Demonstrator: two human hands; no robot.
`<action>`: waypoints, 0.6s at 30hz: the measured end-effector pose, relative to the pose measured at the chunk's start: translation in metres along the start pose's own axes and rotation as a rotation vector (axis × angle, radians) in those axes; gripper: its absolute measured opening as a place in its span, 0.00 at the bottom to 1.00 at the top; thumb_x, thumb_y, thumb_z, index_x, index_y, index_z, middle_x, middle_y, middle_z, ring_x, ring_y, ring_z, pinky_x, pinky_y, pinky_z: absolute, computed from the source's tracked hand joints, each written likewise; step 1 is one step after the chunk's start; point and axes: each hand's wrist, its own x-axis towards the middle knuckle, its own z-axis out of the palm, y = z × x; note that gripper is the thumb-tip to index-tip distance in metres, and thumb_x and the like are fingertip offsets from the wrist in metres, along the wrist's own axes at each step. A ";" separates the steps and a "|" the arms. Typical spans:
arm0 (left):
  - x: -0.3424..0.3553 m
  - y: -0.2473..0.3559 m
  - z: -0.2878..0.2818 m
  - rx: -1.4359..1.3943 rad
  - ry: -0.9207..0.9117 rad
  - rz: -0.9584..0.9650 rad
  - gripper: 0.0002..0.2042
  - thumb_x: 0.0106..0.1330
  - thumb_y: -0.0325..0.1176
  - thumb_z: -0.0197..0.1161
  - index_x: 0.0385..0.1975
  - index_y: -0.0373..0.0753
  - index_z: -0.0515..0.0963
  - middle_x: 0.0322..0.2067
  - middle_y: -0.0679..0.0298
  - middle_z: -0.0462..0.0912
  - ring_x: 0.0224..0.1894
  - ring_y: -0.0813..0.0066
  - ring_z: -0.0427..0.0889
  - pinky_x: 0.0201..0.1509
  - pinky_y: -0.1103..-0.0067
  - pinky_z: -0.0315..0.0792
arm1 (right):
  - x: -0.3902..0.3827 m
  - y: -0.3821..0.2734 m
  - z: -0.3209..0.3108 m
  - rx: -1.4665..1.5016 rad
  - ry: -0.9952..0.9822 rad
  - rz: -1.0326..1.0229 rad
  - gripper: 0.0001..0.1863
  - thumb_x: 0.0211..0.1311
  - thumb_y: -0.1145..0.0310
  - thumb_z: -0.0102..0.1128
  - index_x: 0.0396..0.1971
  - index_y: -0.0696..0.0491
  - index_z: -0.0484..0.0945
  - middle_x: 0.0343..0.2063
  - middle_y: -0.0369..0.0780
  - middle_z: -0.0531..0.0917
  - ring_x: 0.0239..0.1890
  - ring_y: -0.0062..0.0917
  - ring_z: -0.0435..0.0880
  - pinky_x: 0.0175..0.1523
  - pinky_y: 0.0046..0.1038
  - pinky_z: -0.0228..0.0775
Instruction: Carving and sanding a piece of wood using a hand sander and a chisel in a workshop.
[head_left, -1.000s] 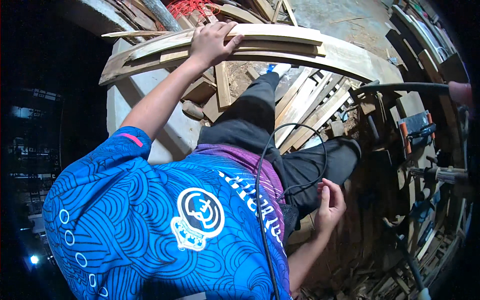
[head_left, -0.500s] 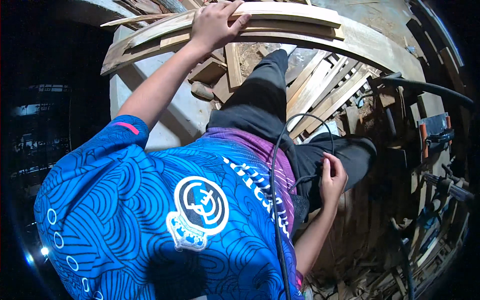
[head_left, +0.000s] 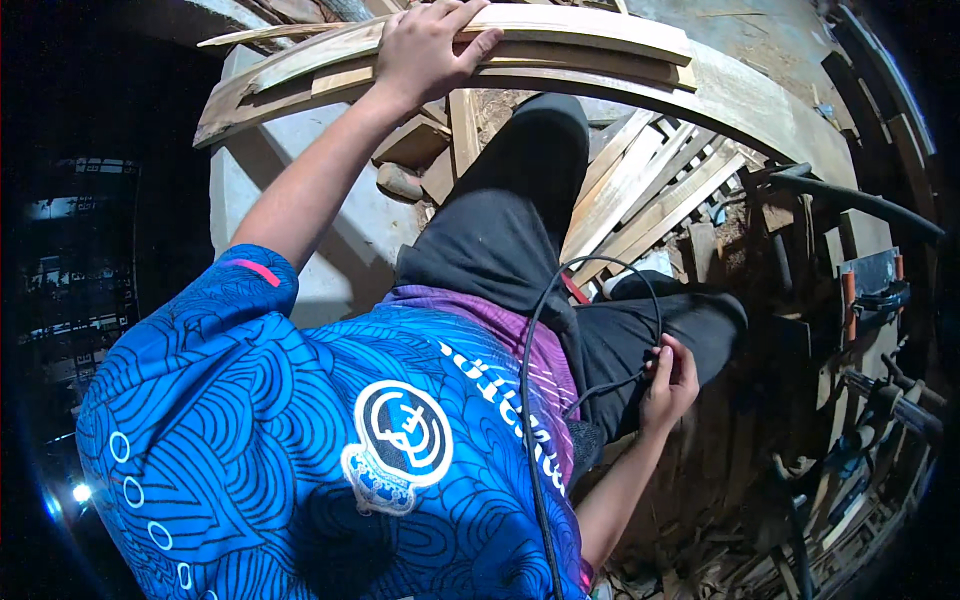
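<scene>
While the left hand (head_left: 428, 52) is clasping curved wooden strips (head_left: 600, 30) at twelve o'clock, it is apparently steadying them on a broader board (head_left: 755, 100); shifting them would be calling for even pressure. Their long axis is running ten-thirty to one, bowing toward twelve. Whether the right hand (head_left: 668, 385), at four, is pinching the cable (head_left: 523, 395), I cannot tell.

A long curved pale wooden board (head_left: 770, 105) spans the far side, its left end over a grey concrete slab (head_left: 370, 235). Two narrower curved pale wooden strips (head_left: 590, 28) lie on the board, nearer its left end, under the left hand (head_left: 428, 55). Straight pale wooden planks (head_left: 645, 185) lie nearer than the board, between the dark-trousered legs (head_left: 500, 200). A thin black cable (head_left: 528, 390) loops over the right leg, the right hand (head_left: 670, 385) at the loop's right side.
</scene>
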 end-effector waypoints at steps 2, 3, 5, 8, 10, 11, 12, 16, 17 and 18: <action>-0.001 -0.001 0.003 0.007 0.001 0.000 0.28 0.69 0.58 0.55 0.52 0.39 0.81 0.47 0.52 0.83 0.53 0.53 0.79 0.59 0.60 0.67 | 0.000 0.008 -0.003 -0.016 0.002 -0.008 0.10 0.74 0.73 0.56 0.46 0.60 0.82 0.34 0.37 0.85 0.33 0.15 0.82 0.37 0.18 0.75; -0.001 -0.002 0.004 0.014 0.011 0.009 0.27 0.68 0.58 0.55 0.52 0.39 0.81 0.47 0.52 0.83 0.52 0.53 0.79 0.59 0.60 0.67 | 0.000 0.013 -0.004 -0.026 0.003 -0.016 0.09 0.74 0.73 0.56 0.46 0.60 0.82 0.34 0.37 0.85 0.33 0.15 0.82 0.37 0.18 0.75; 0.000 -0.003 0.005 0.025 0.019 0.014 0.27 0.68 0.58 0.55 0.52 0.39 0.82 0.46 0.52 0.83 0.52 0.53 0.79 0.59 0.61 0.67 | 0.000 0.014 -0.004 -0.033 0.002 -0.011 0.09 0.74 0.73 0.56 0.46 0.60 0.82 0.34 0.37 0.85 0.33 0.15 0.82 0.37 0.18 0.75; -0.001 0.002 0.002 0.021 -0.007 -0.012 0.27 0.68 0.57 0.56 0.52 0.40 0.81 0.46 0.52 0.83 0.52 0.53 0.79 0.60 0.60 0.67 | 0.005 0.016 -0.003 -0.056 0.010 -0.029 0.10 0.74 0.72 0.56 0.46 0.60 0.82 0.33 0.37 0.85 0.31 0.14 0.81 0.35 0.17 0.73; 0.000 0.003 0.002 0.007 -0.011 -0.021 0.27 0.67 0.57 0.56 0.53 0.40 0.82 0.46 0.53 0.83 0.52 0.53 0.79 0.60 0.60 0.66 | 0.012 0.014 -0.003 0.113 -0.024 0.061 0.10 0.74 0.71 0.56 0.47 0.60 0.81 0.32 0.37 0.84 0.28 0.14 0.79 0.31 0.18 0.72; 0.000 0.001 0.005 0.032 -0.020 -0.032 0.27 0.67 0.58 0.56 0.53 0.41 0.82 0.46 0.54 0.83 0.52 0.54 0.79 0.61 0.59 0.65 | 0.018 0.012 -0.001 0.114 -0.031 0.063 0.10 0.74 0.71 0.56 0.47 0.60 0.81 0.32 0.37 0.84 0.28 0.14 0.79 0.31 0.18 0.72; 0.001 0.001 0.006 0.026 -0.027 -0.037 0.28 0.67 0.58 0.56 0.53 0.41 0.82 0.45 0.54 0.83 0.52 0.54 0.79 0.61 0.59 0.65 | 0.026 0.009 0.002 0.166 -0.048 0.085 0.10 0.74 0.71 0.56 0.47 0.60 0.81 0.30 0.37 0.83 0.26 0.14 0.79 0.29 0.18 0.72; -0.001 -0.021 0.010 0.176 0.059 0.068 0.27 0.67 0.63 0.56 0.56 0.50 0.81 0.49 0.61 0.85 0.50 0.59 0.83 0.56 0.61 0.71 | 0.049 -0.004 0.012 0.258 -0.138 0.043 0.10 0.75 0.70 0.55 0.47 0.59 0.79 0.28 0.38 0.80 0.23 0.17 0.77 0.24 0.20 0.71; 0.001 -0.020 0.011 0.094 0.048 0.055 0.28 0.67 0.63 0.56 0.56 0.49 0.81 0.47 0.60 0.85 0.49 0.58 0.82 0.56 0.60 0.70 | 0.049 -0.007 0.012 0.284 -0.138 0.047 0.10 0.74 0.70 0.55 0.47 0.60 0.78 0.27 0.39 0.80 0.21 0.17 0.76 0.22 0.20 0.68; 0.003 -0.017 0.011 0.119 0.071 0.054 0.29 0.66 0.65 0.55 0.53 0.49 0.81 0.45 0.62 0.85 0.51 0.61 0.81 0.59 0.62 0.66 | 0.050 -0.007 0.012 0.302 -0.156 0.012 0.11 0.74 0.69 0.55 0.47 0.61 0.78 0.27 0.39 0.79 0.20 0.18 0.75 0.21 0.20 0.68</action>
